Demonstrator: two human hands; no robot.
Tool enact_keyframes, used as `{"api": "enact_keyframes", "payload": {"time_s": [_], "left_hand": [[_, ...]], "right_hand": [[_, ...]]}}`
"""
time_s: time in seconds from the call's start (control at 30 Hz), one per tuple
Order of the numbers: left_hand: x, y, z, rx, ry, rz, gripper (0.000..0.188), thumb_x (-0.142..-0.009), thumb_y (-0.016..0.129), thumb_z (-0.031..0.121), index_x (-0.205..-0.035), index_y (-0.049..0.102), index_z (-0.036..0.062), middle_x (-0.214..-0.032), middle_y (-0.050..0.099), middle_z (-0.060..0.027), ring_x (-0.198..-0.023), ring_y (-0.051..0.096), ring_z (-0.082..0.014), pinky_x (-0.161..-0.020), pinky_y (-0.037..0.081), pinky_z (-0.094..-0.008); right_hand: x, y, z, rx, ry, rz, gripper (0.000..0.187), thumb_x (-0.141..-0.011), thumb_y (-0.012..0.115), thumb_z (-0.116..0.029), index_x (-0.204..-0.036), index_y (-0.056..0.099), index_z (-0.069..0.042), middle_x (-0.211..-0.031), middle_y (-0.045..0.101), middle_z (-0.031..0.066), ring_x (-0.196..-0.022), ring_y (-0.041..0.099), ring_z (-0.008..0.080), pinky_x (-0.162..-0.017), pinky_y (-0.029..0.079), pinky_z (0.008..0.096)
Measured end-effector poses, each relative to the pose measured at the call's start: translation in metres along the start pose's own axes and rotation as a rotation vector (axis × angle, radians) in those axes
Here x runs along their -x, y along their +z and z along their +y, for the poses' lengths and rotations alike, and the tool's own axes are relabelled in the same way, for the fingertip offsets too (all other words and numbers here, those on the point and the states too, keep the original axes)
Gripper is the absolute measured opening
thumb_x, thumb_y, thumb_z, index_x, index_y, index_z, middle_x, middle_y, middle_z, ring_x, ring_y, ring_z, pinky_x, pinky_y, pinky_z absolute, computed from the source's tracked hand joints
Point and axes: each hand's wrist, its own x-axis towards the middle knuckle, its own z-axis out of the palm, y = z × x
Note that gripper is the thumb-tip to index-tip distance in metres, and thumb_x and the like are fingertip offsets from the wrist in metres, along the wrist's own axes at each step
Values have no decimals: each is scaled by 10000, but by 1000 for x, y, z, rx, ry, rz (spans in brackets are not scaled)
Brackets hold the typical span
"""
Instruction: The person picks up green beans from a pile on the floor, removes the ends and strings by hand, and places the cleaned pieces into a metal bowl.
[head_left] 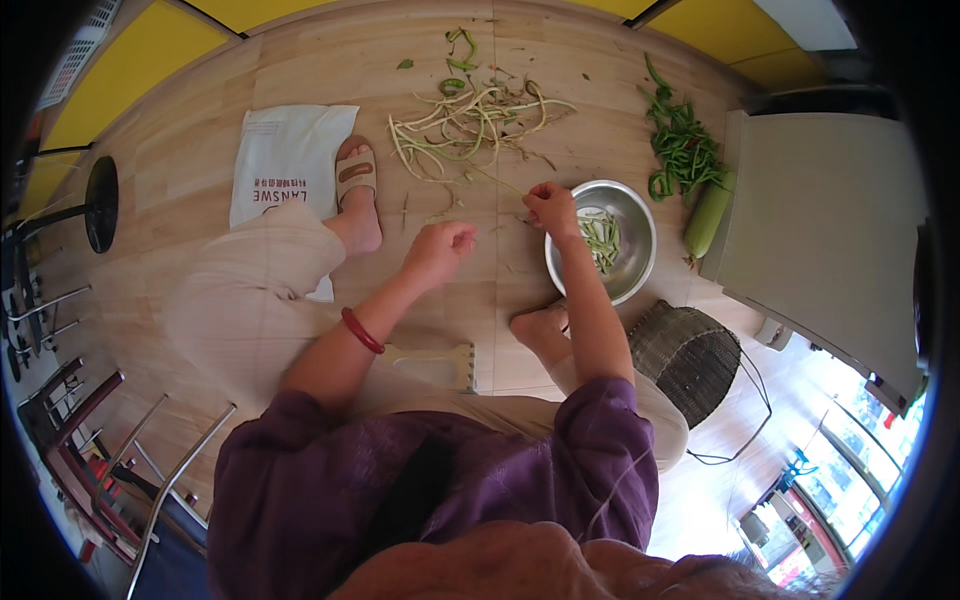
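Far left, we note a white bag (290, 150) flat on the floor (320, 75). Left hand (438, 255): fingers curled inward; at this scale we cannot tell whether they grip anything. Ahead lie the long beans (480, 125), loosely tangled among scraps. Right hand (550, 210): fingers pinched together on the end of a bean (500, 183), just left of the bowl (641, 250), which holds short green pieces (601, 238). We judge three risks: a tug on the bean could drag tangled neighbours; pieces released short of the rim could land on the floor; the right foot (540, 332), near the bowl, could nudge it. Farther right, peppers (688, 145) and a gourd (710, 218) sit well apart.
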Motion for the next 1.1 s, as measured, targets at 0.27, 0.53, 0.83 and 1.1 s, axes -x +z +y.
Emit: {"api": "enact_keyframes", "payload": {"time_s": [0.27,0.53,0.83,1.1], "left_hand": [[-12,-17,66,-176,786,180,201,-795,607,81,-988,622,24,-866,640,-99,-796,607,-265,-715,486,-324],[16,-22,75,-212,504,-18,124,-765,647,111,-851,651,21,-746,603,-107,-647,580,-248,-598,459,-330],[20,-26,76,765,-126,60,161,-853,582,163,-857,627,8,-842,630,-83,-758,613,-187,-643,508,-320],[12,-54,65,1056,-326,-194,199,-863,553,208,-924,611,27,-860,616,-68,-783,606,-171,-694,509,-336]], "right_hand": [[107,-20,-82,-93,-172,-372,130,-823,576,-72,-922,614,3,-745,603,0,-627,533,69,-606,444,209],[161,5,-102,830,-646,-68,195,-803,518,-180,-833,653,-43,-756,614,201,-727,594,359,-690,475,441],[135,58,-50,-456,-254,67,171,-812,534,-143,-836,660,-30,-672,632,116,-594,592,155,-546,446,316],[162,52,-63,789,-1208,345,249,-725,609,-107,-965,656,-153,-847,579,32,-831,545,212,-753,395,363]]}}
